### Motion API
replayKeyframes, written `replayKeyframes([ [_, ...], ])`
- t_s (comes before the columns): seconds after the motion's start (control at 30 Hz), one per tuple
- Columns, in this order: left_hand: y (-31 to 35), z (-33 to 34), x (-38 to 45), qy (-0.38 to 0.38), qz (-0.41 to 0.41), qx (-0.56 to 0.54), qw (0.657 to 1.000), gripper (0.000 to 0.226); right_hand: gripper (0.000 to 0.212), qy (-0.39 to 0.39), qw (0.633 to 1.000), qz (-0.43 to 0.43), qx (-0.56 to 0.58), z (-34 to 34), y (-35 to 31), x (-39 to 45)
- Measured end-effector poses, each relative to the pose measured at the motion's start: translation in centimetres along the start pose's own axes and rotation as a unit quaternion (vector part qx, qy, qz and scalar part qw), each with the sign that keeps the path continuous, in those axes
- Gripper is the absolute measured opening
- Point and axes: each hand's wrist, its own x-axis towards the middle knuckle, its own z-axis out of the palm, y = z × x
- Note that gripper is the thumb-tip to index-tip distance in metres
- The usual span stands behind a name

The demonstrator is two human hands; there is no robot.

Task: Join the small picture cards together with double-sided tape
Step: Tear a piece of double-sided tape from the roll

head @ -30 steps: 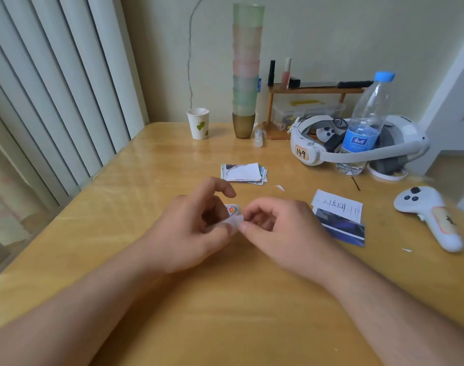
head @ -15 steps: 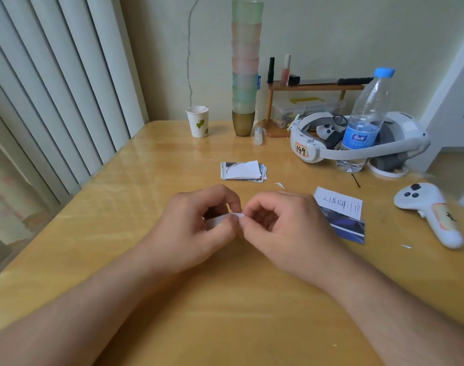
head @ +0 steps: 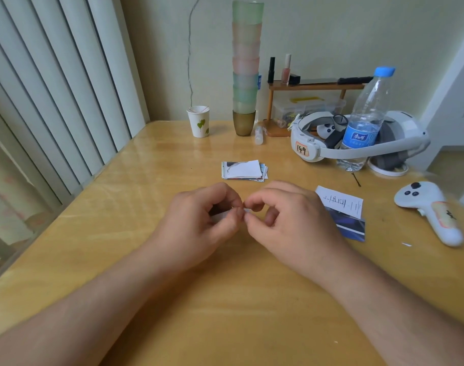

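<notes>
Right now my left hand (head: pixel 199 220) and right hand (head: pixel 286 217) both pinch a small white strip of tape (head: pixel 248 210) between curled fingers, above the counter (head: pixel 252 299). I judge it could fold and stick to itself or my fingertips; the cards (head: pixel 243 170) lie well apart, behind.

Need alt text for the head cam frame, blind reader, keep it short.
Two bare hands meet over a wooden table, the left hand and right hand pinching a small white strip between their fingertips. Behind lies a stack of picture cards; a white controller lies at right.
</notes>
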Motion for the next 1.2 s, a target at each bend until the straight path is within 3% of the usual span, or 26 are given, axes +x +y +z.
replayKeyframes([
  [0.47, 0.3, -0.2, 0.2, -0.014, 0.016, 0.063, 0.998, 0.001, 0.009, 0.023, 0.998, -0.051, -0.004, 0.1, 0.1, 0.2],
  [0.83, 1.3, -0.4, 0.5, -0.032, -0.068, -0.172, 0.982, 0.018, 0.007, 0.076, 0.985, -0.152, 0.025, -0.2, 0.0, 0.4],
  [1.1, 2.2, -0.4, 0.7, 0.039, -0.11, -0.254, 0.96, 0.017, 0.006, 0.05, 0.986, -0.131, 0.095, -0.1, -0.3, 0.4],
  [1.2, 1.9, -0.4, 1.0, 0.069, -0.13, -0.294, 0.944, 0.012, 0.011, 0.004, 0.985, -0.088, 0.147, -0.2, -0.3, 0.2],
])
